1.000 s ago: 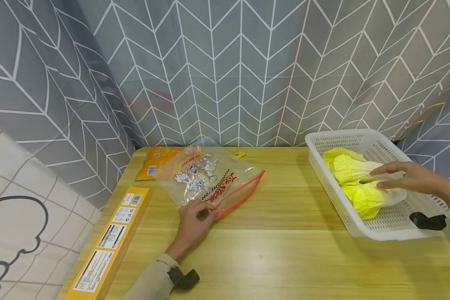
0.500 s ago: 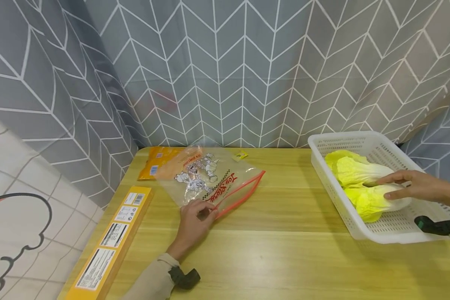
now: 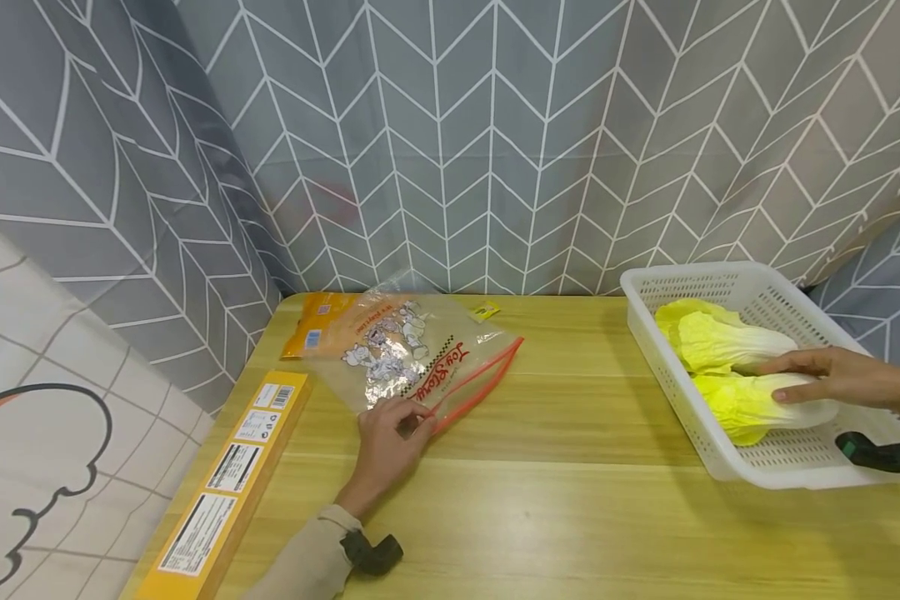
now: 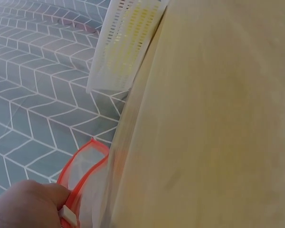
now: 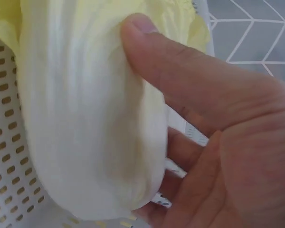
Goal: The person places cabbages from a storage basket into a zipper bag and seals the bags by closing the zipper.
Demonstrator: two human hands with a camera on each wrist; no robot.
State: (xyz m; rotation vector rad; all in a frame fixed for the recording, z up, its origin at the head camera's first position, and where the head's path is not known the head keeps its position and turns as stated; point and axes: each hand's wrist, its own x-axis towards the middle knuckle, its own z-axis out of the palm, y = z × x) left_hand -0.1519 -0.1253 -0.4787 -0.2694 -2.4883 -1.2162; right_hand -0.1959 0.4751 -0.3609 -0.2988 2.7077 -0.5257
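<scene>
A clear zip bag (image 3: 420, 358) with a red zip edge and cartoon print lies on the wooden table (image 3: 570, 500). My left hand (image 3: 408, 425) pinches the red zip edge (image 4: 83, 166) at its near corner, and the bag's mouth gapes. At the right stands a white perforated basket (image 3: 720, 275) with two pale yellow napa cabbages. My right hand (image 3: 795, 379) grips the nearer cabbage (image 3: 750, 404); in the right wrist view the thumb (image 5: 180, 71) and fingers curl round its white stem (image 5: 85, 118). The farther cabbage (image 3: 720, 342) lies untouched behind it.
A long yellow box (image 3: 225, 483) lies along the table's left edge. An orange packet (image 3: 315, 321) sits partly under the bag, and a small yellow sachet (image 3: 484, 311) lies near the back edge. Grey patterned curtains close off the back and sides.
My right hand has come down from above the cabbages and closed round the nearer one. The left hand keeps its pinch on the zip edge; the bag has crumpled slightly.
</scene>
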